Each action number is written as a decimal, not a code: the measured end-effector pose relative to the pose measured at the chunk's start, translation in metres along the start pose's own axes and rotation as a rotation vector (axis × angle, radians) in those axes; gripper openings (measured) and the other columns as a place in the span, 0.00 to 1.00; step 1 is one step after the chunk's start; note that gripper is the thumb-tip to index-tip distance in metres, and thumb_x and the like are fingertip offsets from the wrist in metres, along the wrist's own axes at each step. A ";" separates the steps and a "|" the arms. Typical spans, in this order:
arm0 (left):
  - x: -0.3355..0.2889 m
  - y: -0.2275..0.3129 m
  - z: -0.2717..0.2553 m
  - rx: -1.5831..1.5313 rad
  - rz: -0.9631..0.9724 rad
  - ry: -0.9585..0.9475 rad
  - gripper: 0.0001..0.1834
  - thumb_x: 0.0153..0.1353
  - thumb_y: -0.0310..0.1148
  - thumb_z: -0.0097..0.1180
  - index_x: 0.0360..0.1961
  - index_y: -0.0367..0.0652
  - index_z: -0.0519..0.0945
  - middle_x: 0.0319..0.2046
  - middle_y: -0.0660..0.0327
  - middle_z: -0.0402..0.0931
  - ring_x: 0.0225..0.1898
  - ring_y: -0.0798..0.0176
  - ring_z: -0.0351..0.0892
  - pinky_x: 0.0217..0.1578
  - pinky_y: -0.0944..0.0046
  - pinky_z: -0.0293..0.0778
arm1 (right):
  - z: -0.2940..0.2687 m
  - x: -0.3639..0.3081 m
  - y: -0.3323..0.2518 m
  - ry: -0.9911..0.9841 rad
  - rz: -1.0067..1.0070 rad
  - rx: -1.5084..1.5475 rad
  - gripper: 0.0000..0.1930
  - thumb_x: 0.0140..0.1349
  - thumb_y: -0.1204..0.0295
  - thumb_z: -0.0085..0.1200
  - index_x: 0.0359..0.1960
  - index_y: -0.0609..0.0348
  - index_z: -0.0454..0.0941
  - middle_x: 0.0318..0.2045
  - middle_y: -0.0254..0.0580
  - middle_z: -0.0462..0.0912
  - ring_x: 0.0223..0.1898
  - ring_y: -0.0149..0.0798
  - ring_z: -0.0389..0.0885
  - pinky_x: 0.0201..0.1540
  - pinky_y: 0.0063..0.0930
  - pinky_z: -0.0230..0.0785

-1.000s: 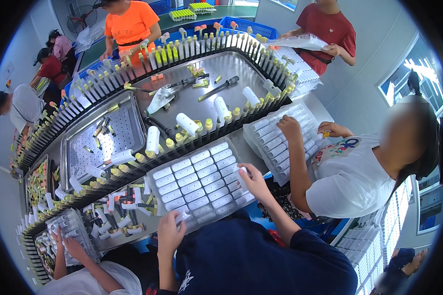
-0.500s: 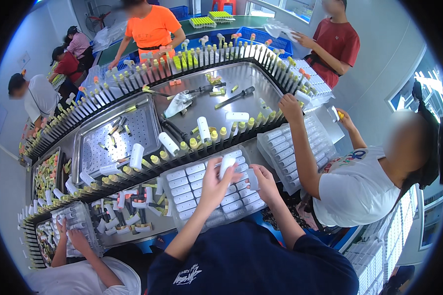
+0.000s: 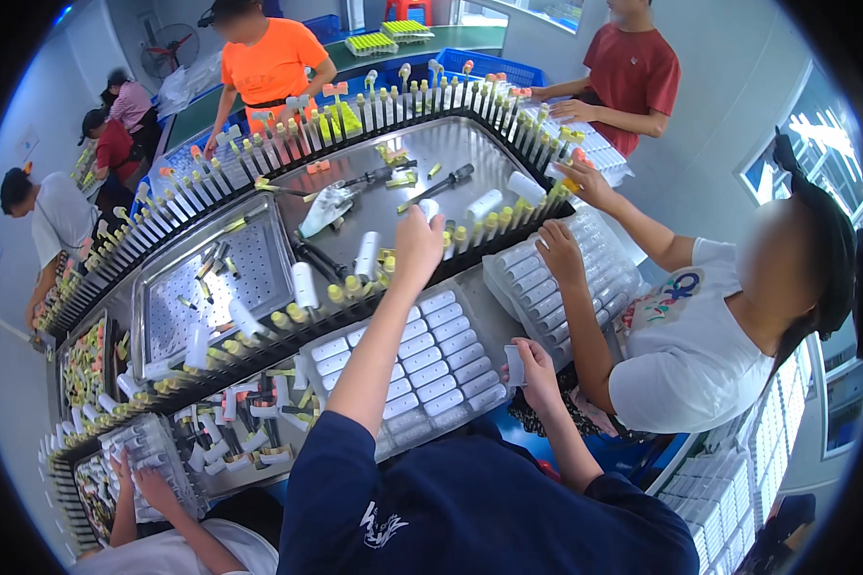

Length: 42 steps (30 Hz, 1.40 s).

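My left hand (image 3: 420,247) is stretched out over the near row of yellow-tipped posts (image 3: 353,287). Its fingers are closed on a white plastic shell (image 3: 429,207), of which just the end shows. Close to my body on the right, my right hand (image 3: 539,376) pinches a thin, curved, whitish plastic piece (image 3: 515,365). Between my arms lies a clear tray (image 3: 408,443) filled with rows of white shells, partly hidden by my left forearm. Several other white shells, such as one upright shell (image 3: 367,255), sit on posts beside my left hand.
Behind the posts is a metal tray (image 3: 393,206) with a white glove (image 3: 328,208) and black rod tools. A perforated tray (image 3: 177,316) stands left of it. A co-worker in white (image 3: 710,335) works at my right by another shell tray (image 3: 547,278); another person's hands (image 3: 144,479) are at lower left.
My left hand has moved forward from above the tray to the posts, carrying the white shell. The right hand has shifted slightly right and nearer to me, still holding its curved piece.
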<state>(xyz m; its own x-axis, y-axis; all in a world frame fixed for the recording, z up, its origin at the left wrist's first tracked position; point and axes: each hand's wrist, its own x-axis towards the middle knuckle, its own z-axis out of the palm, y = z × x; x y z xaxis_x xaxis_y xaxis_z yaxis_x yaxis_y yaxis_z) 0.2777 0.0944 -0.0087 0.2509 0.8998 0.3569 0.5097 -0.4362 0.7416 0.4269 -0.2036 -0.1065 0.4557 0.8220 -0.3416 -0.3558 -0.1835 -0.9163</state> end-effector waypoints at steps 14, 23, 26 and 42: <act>-0.049 -0.051 -0.056 0.661 0.114 0.131 0.19 0.59 0.33 0.72 0.47 0.45 0.76 0.41 0.52 0.81 0.44 0.44 0.87 0.35 0.49 0.86 | 0.019 0.022 -0.004 -0.072 0.035 -0.220 0.22 0.81 0.58 0.54 0.61 0.66 0.77 0.42 0.41 0.83 0.33 0.33 0.86 0.34 0.29 0.80; -0.176 -0.057 -0.031 0.511 0.235 0.238 0.33 0.57 0.38 0.74 0.64 0.43 0.79 0.64 0.49 0.75 0.68 0.41 0.71 0.70 0.43 0.67 | 0.003 0.015 0.011 -0.173 0.033 -0.354 0.20 0.81 0.60 0.54 0.63 0.65 0.77 0.42 0.39 0.82 0.35 0.29 0.85 0.36 0.26 0.78; -0.256 -0.048 0.010 0.290 0.441 -0.277 0.14 0.58 0.35 0.70 0.43 0.42 0.84 0.42 0.57 0.79 0.50 0.53 0.80 0.53 0.52 0.76 | -0.001 0.010 0.011 -0.115 0.037 -0.357 0.20 0.80 0.62 0.55 0.61 0.66 0.77 0.40 0.40 0.82 0.34 0.29 0.85 0.34 0.25 0.79; -0.280 -0.025 0.018 0.388 0.370 -0.491 0.13 0.55 0.27 0.63 0.43 0.40 0.84 0.40 0.58 0.80 0.48 0.54 0.79 0.48 0.53 0.75 | -0.023 0.005 0.011 -0.082 0.045 -0.357 0.20 0.80 0.62 0.56 0.62 0.65 0.77 0.39 0.41 0.83 0.34 0.31 0.86 0.34 0.27 0.80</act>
<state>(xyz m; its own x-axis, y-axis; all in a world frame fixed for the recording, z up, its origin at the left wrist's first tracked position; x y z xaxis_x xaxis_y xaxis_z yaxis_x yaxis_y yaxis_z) 0.2094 -0.1469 -0.1377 0.7575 0.6272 0.1814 0.5521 -0.7636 0.3347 0.4443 -0.2139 -0.1233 0.3743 0.8466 -0.3785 -0.0599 -0.3852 -0.9209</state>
